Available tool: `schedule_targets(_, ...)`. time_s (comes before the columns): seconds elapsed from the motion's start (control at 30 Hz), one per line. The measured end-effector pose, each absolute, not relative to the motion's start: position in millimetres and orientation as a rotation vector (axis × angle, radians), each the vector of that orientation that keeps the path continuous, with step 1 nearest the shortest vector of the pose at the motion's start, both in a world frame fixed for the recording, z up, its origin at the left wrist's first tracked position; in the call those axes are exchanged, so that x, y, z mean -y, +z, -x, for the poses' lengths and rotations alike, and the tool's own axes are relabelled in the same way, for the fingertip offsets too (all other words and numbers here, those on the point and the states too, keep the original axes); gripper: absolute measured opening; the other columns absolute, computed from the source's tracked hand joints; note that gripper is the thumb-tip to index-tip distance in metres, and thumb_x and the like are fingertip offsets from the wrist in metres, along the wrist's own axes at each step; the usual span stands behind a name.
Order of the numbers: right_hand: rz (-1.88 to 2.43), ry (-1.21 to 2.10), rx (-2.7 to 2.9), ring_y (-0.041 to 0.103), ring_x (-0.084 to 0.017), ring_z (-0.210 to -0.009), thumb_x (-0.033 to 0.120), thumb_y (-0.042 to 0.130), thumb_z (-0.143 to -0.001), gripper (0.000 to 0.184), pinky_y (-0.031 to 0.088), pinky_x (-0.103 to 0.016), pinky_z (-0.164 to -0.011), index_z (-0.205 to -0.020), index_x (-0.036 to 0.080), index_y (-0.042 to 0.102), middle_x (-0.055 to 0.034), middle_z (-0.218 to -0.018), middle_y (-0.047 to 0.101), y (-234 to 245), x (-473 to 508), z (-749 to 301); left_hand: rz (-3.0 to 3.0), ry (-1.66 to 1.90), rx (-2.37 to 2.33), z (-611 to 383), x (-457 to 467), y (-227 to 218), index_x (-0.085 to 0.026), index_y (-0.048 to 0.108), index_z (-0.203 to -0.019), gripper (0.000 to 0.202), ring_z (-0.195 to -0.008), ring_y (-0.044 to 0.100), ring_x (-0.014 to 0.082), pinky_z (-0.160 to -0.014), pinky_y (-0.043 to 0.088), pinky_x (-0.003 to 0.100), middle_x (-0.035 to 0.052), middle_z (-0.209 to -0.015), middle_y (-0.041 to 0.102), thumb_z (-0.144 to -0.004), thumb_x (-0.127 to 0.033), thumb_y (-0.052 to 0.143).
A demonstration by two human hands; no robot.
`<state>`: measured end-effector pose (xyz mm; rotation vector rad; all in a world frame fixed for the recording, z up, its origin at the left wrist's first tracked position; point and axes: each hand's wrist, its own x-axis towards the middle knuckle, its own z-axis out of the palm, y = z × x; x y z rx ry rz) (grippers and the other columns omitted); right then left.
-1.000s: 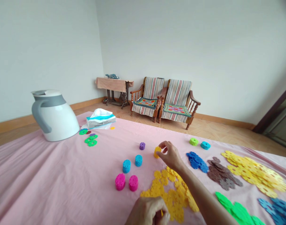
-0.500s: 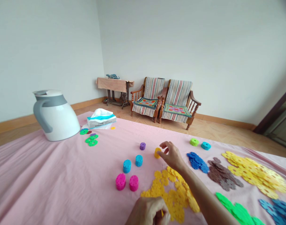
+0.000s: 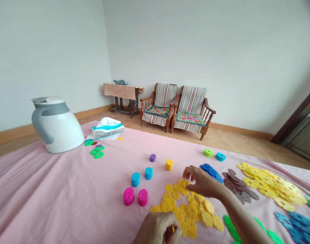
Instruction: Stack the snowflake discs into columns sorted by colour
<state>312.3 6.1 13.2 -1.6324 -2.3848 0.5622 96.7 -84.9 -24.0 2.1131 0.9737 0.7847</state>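
Observation:
My right hand (image 3: 202, 182) hovers over the far edge of a heap of flat yellow snowflake discs (image 3: 189, 210), fingers curled downward and touching the discs. A short yellow stack (image 3: 169, 164) stands free on the pink cloth, a hand's width to the left of it. My left hand (image 3: 158, 230) is at the bottom edge, closed, pinching a yellow disc. Two pink stacks (image 3: 135, 196), two blue stacks (image 3: 141, 176) and a purple stack (image 3: 152, 157) stand to the left.
Blue discs (image 3: 211, 171), brown discs (image 3: 238, 186), more yellow discs (image 3: 270, 186), green discs (image 3: 246, 227) and blue discs (image 3: 297, 225) lie at the right. A white kettle (image 3: 54, 123), a tissue pack (image 3: 108, 128) and green discs (image 3: 96, 151) sit far left. Two chairs (image 3: 176, 110) stand behind.
My right hand let go of the yellow stack and drew back and to the right, onto the yellow heap. The left hand stayed put.

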Motion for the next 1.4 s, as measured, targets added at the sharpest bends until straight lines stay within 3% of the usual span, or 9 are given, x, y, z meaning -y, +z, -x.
schedule_targets(0.47,1.599,0.404,2.336,0.052,-0.017,-0.079,0.014,0.051,-0.061,0.019,0.038,-0.026,-0.07,-0.08,0.017,0.054,-0.0051,-0.082,0.059,-4.5,-11.9,-292.7,-2.114,0.766,-0.984,-96.5,83.1,-27.8,-0.013,0.053,-0.064,0.014,-0.04,0.036,0.0041,-0.043,0.024,0.016,-0.0068,-0.047,0.041,-0.065,0.0,0.049)
schedule_targets(0.63,1.606,0.422,2.129,0.053,-0.014,-0.066,0.014,0.046,-0.067,0.008,0.037,-0.024,-0.061,-0.072,0.019,0.051,-0.0008,-0.068,0.058,-9.3,-22.5,-292.7,-2.111,0.781,-0.968,-96.6,84.7,-28.4,-0.014,0.052,-0.063,0.014,-0.04,0.036,0.0043,-0.042,0.025,0.016,-0.0067,-0.048,0.042,-0.066,-0.001,0.048)
schedule_targets(0.87,1.678,0.538,1.863,0.056,-0.012,-0.057,0.015,0.04,-0.072,0.017,0.038,-0.022,-0.053,-0.085,0.02,0.05,0.0019,-0.071,0.056,-19.6,-35.2,-306.8,-2.122,0.775,-0.946,-95.7,82.9,-26.2,-0.015,0.05,-0.062,0.016,-0.04,0.036,0.0046,-0.042,0.024,0.016,-0.0071,-0.047,0.04,-0.065,0.0,0.047)
schedule_targets(1.07,1.656,0.248,2.041,0.054,-0.012,-0.065,0.01,0.039,-0.075,0.022,0.037,-0.022,-0.062,-0.086,0.019,0.055,-0.0018,-0.077,0.054,-17.8,-28.7,-303.0,-2.147,0.767,-0.946,-95.8,83.8,-28.5,-0.014,0.051,-0.063,0.016,-0.041,0.037,0.0047,-0.043,0.025,0.016,-0.0065,-0.048,0.041,-0.066,0.001,0.047)
schedule_targets(1.4,1.762,0.225,2.215,0.057,-0.014,-0.076,0.003,0.037,-0.077,0.033,0.036,-0.023,-0.068,-0.095,0.017,0.062,-0.006,-0.086,0.057,-15.8,-28.5,-302.9,-2.115,0.786,-0.955,-96.3,85.7,-25.4,-0.015,0.051,-0.063,0.016,-0.04,0.037,0.0045,-0.043,0.025,0.017,-0.0063,-0.048,0.044,-0.067,0.0,0.048)
